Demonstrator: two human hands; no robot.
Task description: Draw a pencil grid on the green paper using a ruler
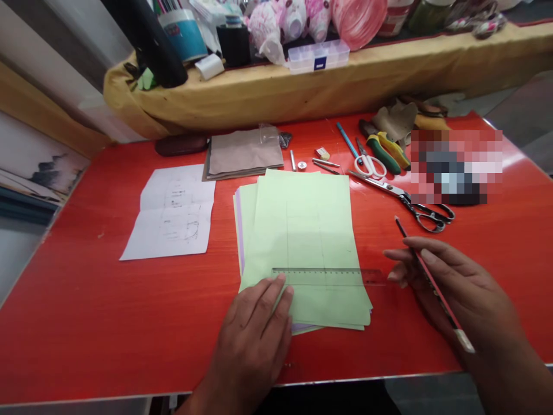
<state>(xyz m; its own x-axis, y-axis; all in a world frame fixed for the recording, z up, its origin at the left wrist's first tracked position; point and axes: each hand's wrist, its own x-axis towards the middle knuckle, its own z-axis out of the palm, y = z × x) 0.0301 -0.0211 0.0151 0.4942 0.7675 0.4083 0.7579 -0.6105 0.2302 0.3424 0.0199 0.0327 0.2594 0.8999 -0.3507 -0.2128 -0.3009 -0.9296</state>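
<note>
A stack of pale green paper sheets (302,230) lies on the red table, with lilac and yellow sheets showing at its edges. A clear plastic ruler (328,276) rests across the stack and runs past its right edge. My left hand (250,340) lies flat at the stack's near edge, fingertips on the ruler near its left end. My right hand (458,288) is shut on a red-and-black pencil (432,276), just right of the ruler's far end. Faint pencil lines mark the top sheet.
A sketched white sheet (173,213) lies left of the stack, and brown paper pieces (242,153) lie behind it. Tailor's shears (406,199), small scissors (369,164) and green-yellow pliers (386,153) lie at back right. A pixelated patch hides part of the table.
</note>
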